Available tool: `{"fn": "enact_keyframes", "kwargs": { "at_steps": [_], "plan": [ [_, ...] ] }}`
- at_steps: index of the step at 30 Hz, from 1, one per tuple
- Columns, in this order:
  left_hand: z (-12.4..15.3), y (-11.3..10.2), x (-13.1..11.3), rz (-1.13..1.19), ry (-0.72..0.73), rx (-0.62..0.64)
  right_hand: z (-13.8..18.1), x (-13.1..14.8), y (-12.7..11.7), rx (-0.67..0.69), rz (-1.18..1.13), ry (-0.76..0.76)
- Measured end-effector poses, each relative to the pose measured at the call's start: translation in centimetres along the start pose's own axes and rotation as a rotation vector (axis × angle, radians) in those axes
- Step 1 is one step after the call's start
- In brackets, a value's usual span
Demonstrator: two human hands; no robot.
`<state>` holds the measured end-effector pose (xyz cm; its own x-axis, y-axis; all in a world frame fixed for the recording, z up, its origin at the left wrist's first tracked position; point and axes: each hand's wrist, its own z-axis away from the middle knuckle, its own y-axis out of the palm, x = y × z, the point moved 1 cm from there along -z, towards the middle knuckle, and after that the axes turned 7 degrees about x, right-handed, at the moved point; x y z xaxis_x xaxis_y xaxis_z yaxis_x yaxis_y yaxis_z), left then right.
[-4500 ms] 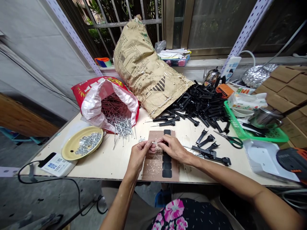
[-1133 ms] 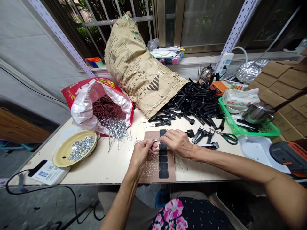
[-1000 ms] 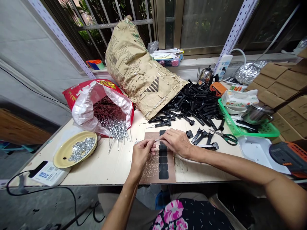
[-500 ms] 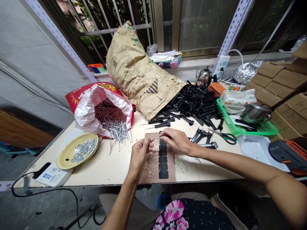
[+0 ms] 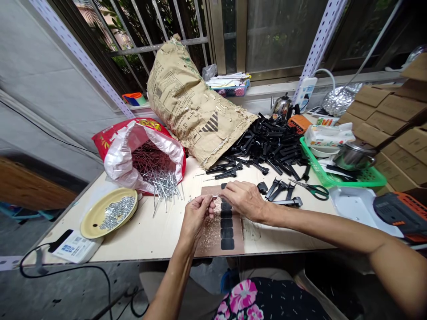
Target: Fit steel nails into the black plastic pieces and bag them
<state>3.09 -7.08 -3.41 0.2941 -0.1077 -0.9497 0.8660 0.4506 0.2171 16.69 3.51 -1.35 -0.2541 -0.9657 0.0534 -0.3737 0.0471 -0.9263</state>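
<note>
pale plywood worktop carries a brown card with glossy black rounded pads. both hands, left and right, pinch a thin shiny metal nail between fingertips above it.

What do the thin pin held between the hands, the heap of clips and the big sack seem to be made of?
Thin silvery pin: likely bright metal, since it glints. Heap of black clips: probably moulded plastic with a dull sheen. Big tan sack: printed kraft paper, creased, with a frayed edge.
</note>
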Motion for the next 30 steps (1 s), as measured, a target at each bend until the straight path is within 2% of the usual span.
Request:
{"fn": "enact_keyframes", "kwargs": {
  "at_steps": [6,12,18,23,27,30],
  "plan": [
    [0.1,0.0,-0.1,-0.115,0.001,-0.008,0.3,-0.1,-0.2,0.0,0.133,-0.149],
    [0.1,-0.4,-0.1,-0.294,0.085,-0.003,0.5,-0.5,0.2,-0.007,0.051,-0.112],
    [0.0,-0.4,-0.2,-0.334,0.046,0.027,0.4,-0.8,0.4,-0.037,0.055,-0.179],
    [0.0,-0.5,-0.5,-0.329,0.018,0.053,0.1,-1.0,0.7,-0.024,-0.029,-0.13],
    [-0.1,-0.6,-0.6,-0.33,0.002,0.067,0.1,-0.8,0.9,0.051,-0.041,-0.153],
    [-0.2,-0.8,-0.6,-0.344,0.003,0.064,0.1,-0.5,0.7,0.14,-0.186,-0.028]
  ]
}}
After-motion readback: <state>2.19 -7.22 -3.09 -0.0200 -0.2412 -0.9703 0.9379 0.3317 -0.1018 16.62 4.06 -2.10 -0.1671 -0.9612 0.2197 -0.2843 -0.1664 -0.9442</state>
